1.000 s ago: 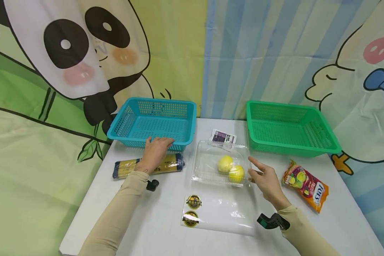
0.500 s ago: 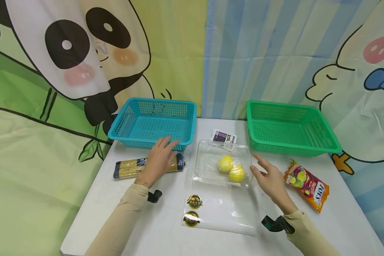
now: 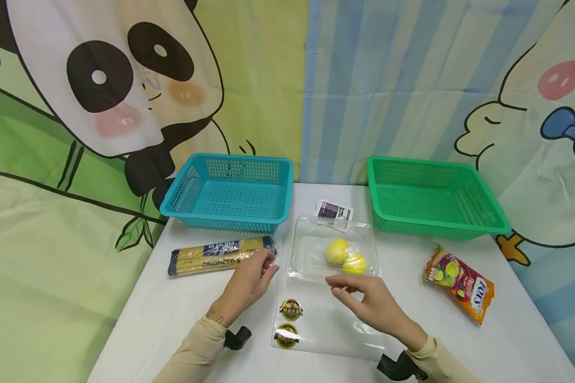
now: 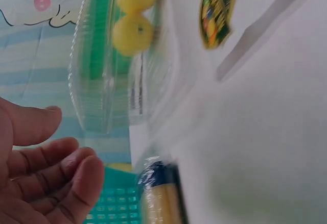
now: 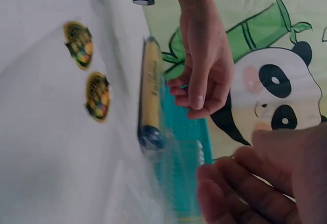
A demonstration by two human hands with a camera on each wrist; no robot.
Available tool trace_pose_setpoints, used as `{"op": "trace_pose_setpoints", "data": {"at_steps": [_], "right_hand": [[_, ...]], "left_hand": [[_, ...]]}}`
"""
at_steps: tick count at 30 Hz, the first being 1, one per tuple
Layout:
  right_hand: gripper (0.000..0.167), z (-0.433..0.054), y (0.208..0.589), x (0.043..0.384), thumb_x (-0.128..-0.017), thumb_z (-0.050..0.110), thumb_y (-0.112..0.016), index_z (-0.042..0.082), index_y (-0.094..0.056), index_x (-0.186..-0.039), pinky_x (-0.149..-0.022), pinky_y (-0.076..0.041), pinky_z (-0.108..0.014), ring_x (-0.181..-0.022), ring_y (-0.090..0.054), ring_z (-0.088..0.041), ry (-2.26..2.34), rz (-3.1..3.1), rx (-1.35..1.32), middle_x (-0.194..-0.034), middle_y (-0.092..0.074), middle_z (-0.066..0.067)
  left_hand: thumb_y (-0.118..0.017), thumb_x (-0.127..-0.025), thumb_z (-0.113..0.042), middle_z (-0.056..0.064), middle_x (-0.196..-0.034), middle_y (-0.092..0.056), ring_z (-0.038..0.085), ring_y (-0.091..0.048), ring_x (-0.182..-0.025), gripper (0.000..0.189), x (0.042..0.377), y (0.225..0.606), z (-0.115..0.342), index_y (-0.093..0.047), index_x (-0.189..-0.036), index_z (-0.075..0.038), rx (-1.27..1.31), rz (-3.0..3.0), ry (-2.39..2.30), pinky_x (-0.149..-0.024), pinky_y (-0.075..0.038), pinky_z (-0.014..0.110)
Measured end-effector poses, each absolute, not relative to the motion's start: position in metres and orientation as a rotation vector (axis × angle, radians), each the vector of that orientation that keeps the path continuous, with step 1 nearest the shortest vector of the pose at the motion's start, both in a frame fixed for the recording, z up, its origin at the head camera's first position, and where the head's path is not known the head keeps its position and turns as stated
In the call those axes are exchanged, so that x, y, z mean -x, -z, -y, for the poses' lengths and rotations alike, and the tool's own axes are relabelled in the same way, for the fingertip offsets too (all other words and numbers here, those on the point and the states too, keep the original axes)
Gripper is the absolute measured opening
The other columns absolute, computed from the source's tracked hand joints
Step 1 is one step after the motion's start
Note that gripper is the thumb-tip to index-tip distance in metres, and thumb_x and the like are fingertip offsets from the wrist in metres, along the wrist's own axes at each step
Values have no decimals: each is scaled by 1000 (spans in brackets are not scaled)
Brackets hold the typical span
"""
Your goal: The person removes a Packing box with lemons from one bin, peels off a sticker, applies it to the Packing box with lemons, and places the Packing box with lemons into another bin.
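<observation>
My left hand (image 3: 249, 284) hovers at the right end of the spaghetti pack (image 3: 211, 257), fingers loosely bent and holding nothing. Over the near edge of a clear plastic clamshell box (image 3: 306, 247) is my right hand (image 3: 376, 303), its fingers also relaxed and without a thing in them. Through the box show two yellow lemon-like fruits (image 3: 337, 251); the right hand comes close in front of the lower one. In the left wrist view the box wall (image 4: 92, 96) stands beyond the left thumb. Nearest the person lies a clear sheet (image 3: 333, 335) with two round gold-and-black stickers (image 3: 291, 309).
A blue basket (image 3: 230, 221) stands at the back left and a green basket (image 3: 436, 227) at the back right. Behind the box lies a small purple-and-white printed packet (image 3: 334, 211). An orange-red Fox's candy bag (image 3: 460, 284) is on the table's right side.
My left hand has drawn back from above the spaghetti pack, toward the person. My right hand has left the box's right side and moved left and nearer, to its front edge.
</observation>
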State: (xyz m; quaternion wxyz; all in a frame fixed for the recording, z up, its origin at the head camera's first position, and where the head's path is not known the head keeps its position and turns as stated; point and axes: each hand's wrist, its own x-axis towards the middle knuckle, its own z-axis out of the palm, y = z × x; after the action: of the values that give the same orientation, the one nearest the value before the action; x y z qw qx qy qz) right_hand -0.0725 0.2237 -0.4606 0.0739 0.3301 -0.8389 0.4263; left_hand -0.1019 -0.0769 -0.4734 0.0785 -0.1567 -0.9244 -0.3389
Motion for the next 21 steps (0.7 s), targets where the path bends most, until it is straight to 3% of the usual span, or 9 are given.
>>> {"op": "trace_pose_setpoints", "data": {"at_steps": [8,14,21], "right_hand": [[31,-205,494,66,-100,16,-64,7,-68,-130,-89,-60,-35,-110,-71,-27,-1314,2718,-1316,-126,-72,-8],[41,-195,515,67,-99,18,-66,1,-62,-136,-104,-52,-40,-125,-64,-25,-1166,2768,-1332,-135,-67,-10],[43,-192,523,68,-95,13,-70,-2,-62,-135,-103,-53,-42,-124,-64,-26,-1135,2734,-1293,-134,-68,-12]], "left_hand": [[-64,-101,-24,-3,-72,-57,10,-50,-58,25,85,494,74,-57,-115,-4,389,3115,1103,-52,-42,26],[-64,-100,-26,-2,-76,-60,11,-54,-64,30,79,501,67,-57,-119,-4,390,3167,1166,-55,-45,29],[-64,-98,-25,4,-91,-66,12,-58,-72,36,80,507,65,-56,-126,-4,450,3095,1460,-61,-48,29]]}}
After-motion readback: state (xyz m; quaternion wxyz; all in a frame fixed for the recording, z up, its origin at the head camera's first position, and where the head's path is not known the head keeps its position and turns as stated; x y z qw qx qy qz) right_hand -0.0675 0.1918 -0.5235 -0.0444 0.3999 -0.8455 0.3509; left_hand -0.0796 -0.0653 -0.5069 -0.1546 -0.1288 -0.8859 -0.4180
